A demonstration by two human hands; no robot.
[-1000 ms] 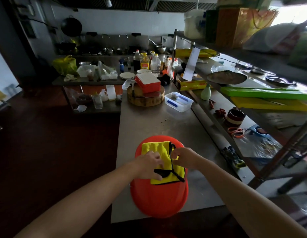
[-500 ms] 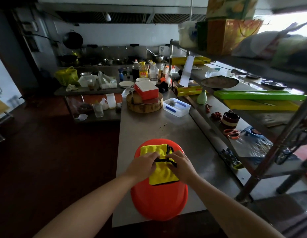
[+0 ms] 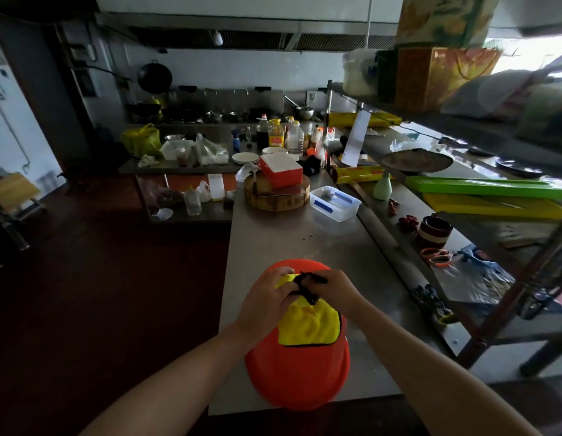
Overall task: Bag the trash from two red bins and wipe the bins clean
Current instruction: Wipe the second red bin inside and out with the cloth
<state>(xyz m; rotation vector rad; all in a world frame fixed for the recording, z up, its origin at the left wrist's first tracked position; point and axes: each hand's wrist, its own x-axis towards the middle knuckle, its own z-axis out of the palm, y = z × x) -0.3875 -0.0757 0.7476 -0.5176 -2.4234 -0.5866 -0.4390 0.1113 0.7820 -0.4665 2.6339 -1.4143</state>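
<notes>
The left hand (image 3: 267, 305) has its fingers closed on the upper edge of the yellow cloth (image 3: 308, 322), which drapes over the one red bin (image 3: 297, 376) in view, lying upturned on the tabletop (image 3: 273, 234) at its near end. The right hand (image 3: 337, 289), just beside the left, pinches the cloth's black trim in narrow fingers. The bin overhangs the front of the tabletop, so a hard push while wiping could tip it to the floor; being light plastic, it may also skid. The bunched cloth could slip out and leave patches unwiped. By count: one red bin, the second not in view; one cloth; two hands; no trash bag visible.
</notes>
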